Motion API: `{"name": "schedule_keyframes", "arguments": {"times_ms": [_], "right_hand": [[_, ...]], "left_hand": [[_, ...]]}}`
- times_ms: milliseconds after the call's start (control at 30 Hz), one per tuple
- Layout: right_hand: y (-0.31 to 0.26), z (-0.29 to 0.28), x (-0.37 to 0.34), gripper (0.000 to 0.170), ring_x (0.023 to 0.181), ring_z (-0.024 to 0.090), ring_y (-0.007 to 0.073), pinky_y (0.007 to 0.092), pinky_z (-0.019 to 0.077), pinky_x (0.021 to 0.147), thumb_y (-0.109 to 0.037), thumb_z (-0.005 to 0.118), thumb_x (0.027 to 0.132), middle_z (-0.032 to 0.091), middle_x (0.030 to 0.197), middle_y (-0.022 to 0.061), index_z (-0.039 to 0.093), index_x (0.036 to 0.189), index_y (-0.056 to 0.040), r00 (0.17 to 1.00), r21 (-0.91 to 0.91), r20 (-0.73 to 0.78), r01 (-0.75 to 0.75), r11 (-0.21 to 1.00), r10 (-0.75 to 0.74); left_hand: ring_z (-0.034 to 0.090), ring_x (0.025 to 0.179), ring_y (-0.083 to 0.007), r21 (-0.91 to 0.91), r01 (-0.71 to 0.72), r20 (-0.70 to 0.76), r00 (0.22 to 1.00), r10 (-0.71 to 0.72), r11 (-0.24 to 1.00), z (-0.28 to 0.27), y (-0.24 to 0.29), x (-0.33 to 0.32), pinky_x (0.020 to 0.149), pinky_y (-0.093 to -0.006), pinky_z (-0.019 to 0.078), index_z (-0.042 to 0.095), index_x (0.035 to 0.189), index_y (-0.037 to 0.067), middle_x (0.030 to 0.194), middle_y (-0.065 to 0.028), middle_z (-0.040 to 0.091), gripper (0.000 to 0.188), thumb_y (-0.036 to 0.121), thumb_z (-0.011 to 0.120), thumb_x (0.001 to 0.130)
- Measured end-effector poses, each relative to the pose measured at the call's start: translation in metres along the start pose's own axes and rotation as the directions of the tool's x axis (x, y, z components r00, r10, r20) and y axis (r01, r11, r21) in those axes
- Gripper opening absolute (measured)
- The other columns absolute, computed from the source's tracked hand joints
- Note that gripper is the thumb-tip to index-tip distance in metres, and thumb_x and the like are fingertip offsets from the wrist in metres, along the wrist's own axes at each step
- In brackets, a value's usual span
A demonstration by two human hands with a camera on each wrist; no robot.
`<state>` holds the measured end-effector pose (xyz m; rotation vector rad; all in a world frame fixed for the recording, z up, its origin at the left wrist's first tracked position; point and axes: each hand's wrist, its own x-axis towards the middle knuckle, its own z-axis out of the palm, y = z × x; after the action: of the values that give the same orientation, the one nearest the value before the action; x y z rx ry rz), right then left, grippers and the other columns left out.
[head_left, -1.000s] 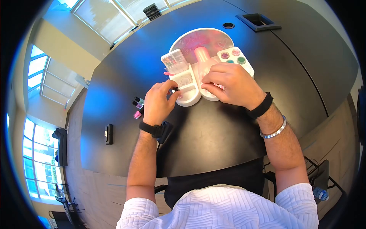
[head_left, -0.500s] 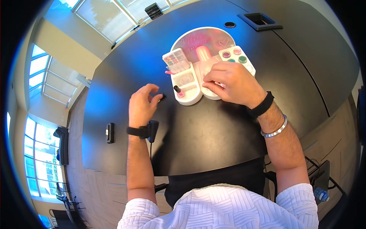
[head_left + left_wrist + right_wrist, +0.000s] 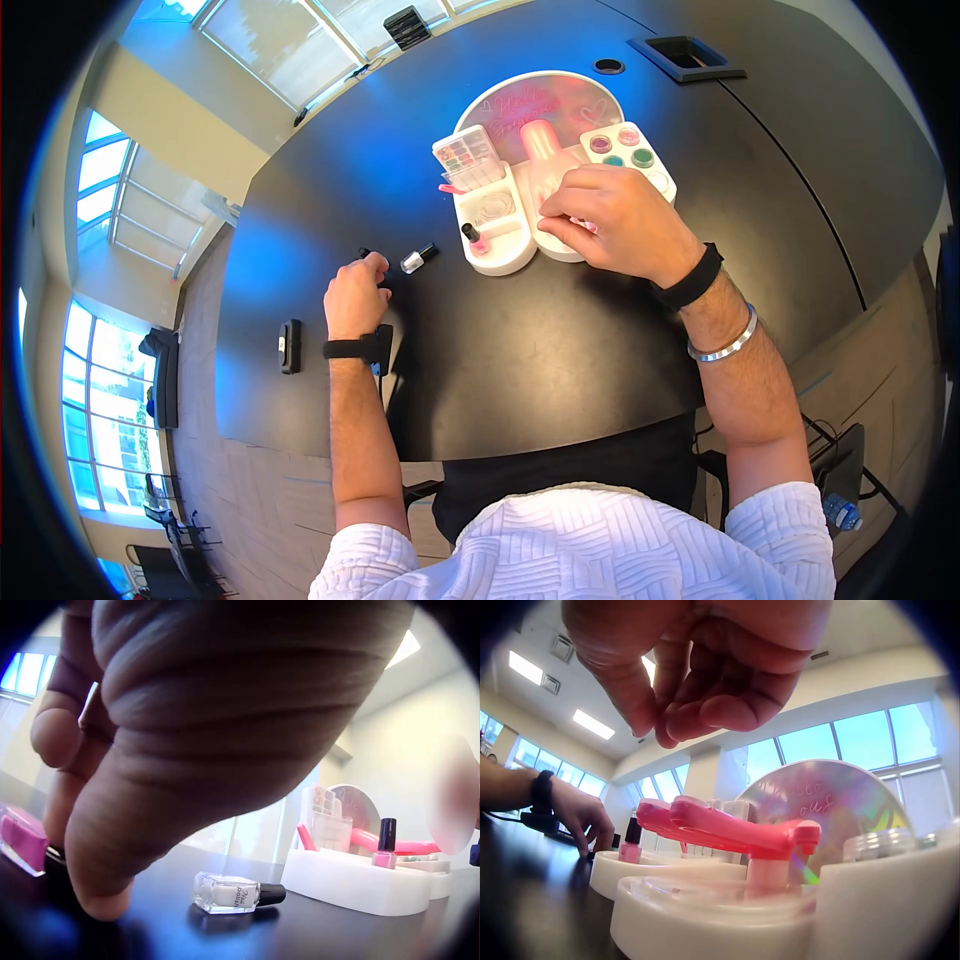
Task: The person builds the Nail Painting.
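Observation:
My left hand [image 3: 355, 298] is low over the table, thumb and fingers around the cap end of a pink nail polish bottle [image 3: 25, 841] lying on its side. Just right of it lies a clear nail polish bottle [image 3: 413, 262] with a black cap. Another pink nail polish bottle [image 3: 475, 238] stands upright in the front compartment of the white manicure stand [image 3: 503, 266]. My right hand [image 3: 622, 215] hovers above the stand's pink model hand [image 3: 727, 826], fingers loosely curled, thumb near the fingertips; nothing shows between them.
Behind the model hand rises a round mirror-like panel [image 3: 575, 98]. A clear case of small colourful pieces [image 3: 466, 152] stands at the left, glitter pots [image 3: 642, 157] at the right. A small black device [image 3: 289, 346] lies on the table's left side.
My left hand has moved from the upright pink bottle in the stand, left and down to the bottles on the table, uncovering both the upright bottle and the clear one. My right hand stays nearly still.

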<state>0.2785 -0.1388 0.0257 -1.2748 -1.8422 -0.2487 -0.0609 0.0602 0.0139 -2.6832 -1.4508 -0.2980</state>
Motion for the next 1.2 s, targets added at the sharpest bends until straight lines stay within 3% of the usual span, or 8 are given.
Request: {"name": "schedule_keyframes", "arguments": {"times_ms": [333,533,600,633,700,833,1000,1200], "right_hand": [[0.001,0.000,-0.001,0.014,0.083,0.072,0.0314,0.0439,0.0577,0.076,-0.017,0.082,0.094,0.071,0.085,0.0079,0.075,0.088,-0.0056,1.000,0.005,-0.019,0.014,1.000,-0.014],[0.002,-0.001,-0.002,0.014,0.085,0.073,0.0322,0.0445,0.0587,0.078,-0.017,0.082,0.094,0.072,0.088,0.0089,0.075,0.090,-0.0053,1.000,-0.013,-0.010,0.017,1.000,-0.017],[0.003,-0.002,-0.002,0.014,0.086,0.073,0.0323,0.0445,0.0589,0.078,-0.017,0.082,0.094,0.073,0.089,0.0090,0.075,0.090,-0.0052,1.000,-0.012,-0.013,0.015,1.000,-0.015],[0.003,-0.002,-0.002,0.014,0.086,0.073,0.0323,0.0445,0.0591,0.079,-0.017,0.082,0.094,0.073,0.089,0.0092,0.075,0.090,-0.0052,1.000,-0.012,-0.016,0.015,1.000,-0.015],[0.003,-0.002,-0.002,0.014,0.087,0.073,0.0322,0.0445,0.0593,0.079,-0.017,0.082,0.094,0.073,0.090,0.0091,0.075,0.091,-0.0053,1.000,-0.011,-0.015,0.012,1.000,-0.012],[0.002,-0.003,-0.002,0.014,0.087,0.074,0.0323,0.0445,0.0593,0.079,-0.017,0.082,0.094,0.075,0.091,0.0091,0.075,0.091,-0.0054,1.000,-0.018,0.001,-0.004,1.000,0.004],[0.004,-0.005,-0.002,0.015,0.086,0.074,0.0322,0.0443,0.0592,0.078,-0.018,0.082,0.094,0.075,0.092,0.0089,0.074,0.090,-0.0052,0.999,-0.017,-0.031,0.010,1.000,-0.010],[0.004,-0.006,-0.002,0.015,0.086,0.074,0.0321,0.0439,0.0590,0.078,-0.018,0.082,0.094,0.074,0.091,0.0085,0.074,0.091,-0.0054,1.000,-0.017,-0.030,-0.001,1.000,0.001]], "left_hand": [[0.079,0.100,-0.0368,-0.051,0.022,0.035,0.999,-0.020,0.998,0.007,-0.007,0.000,0.083,-0.0477,0.0624,0.076,0.109,0.009,0.103,-0.0092,0.083,0.030,-0.004,0.082,0.083],[0.077,0.090,-0.0343,-0.150,-0.204,-0.148,0.972,0.182,0.968,-0.030,0.025,-0.003,0.078,-0.0465,0.0597,0.075,0.106,0.005,0.100,-0.0127,0.079,0.022,-0.004,0.080,0.086],[0.070,0.079,-0.0254,-0.283,-0.322,-0.159,0.945,0.287,0.903,-0.054,0.057,-0.010,0.072,-0.0387,0.0552,0.074,0.106,0.002,0.094,-0.0105,0.076,0.020,-0.007,0.080,0.088],[0.070,0.079,-0.0254,-0.283,-0.322,-0.158,0.945,0.287,0.904,-0.063,0.070,-0.012,0.072,-0.0387,0.0552,0.074,0.106,0.002,0.094,-0.0105,0.076,0.020,-0.007,0.080,0.088],[0.067,0.078,-0.0216,-0.411,-0.451,-0.228,0.892,0.390,0.792,-0.074,0.092,-0.013,0.071,-0.0357,0.0534,0.075,0.106,0.002,0.093,-0.0084,0.074,0.018,-0.004,0.081,0.090],[0.068,0.079,-0.0212,-0.419,-0.546,-0.292,0.838,0.461,0.726,-0.071,0.115,0.001,0.070,-0.0353,0.0531,0.076,0.107,0.004,0.094,-0.0084,0.074,0.016,-0.002,0.081,0.093],[0.069,0.084,-0.0234,-0.356,-0.604,-0.298,0.797,0.526,0.713,-0.052,0.127,0.023,0.069,-0.0362,0.0545,0.077,0.107,0.005,0.094,-0.0090,0.074,0.014,0.001,0.081,0.094],[0.070,0.085,-0.0249,-0.340,-0.579,-0.277,0.815,0.510,0.741,-0.031,0.122,0.034,0.068,-0.0380,0.0554,0.076,0.104,0.005,0.096,-0.0094,0.075,0.012,0.001,0.080,0.093]]}}
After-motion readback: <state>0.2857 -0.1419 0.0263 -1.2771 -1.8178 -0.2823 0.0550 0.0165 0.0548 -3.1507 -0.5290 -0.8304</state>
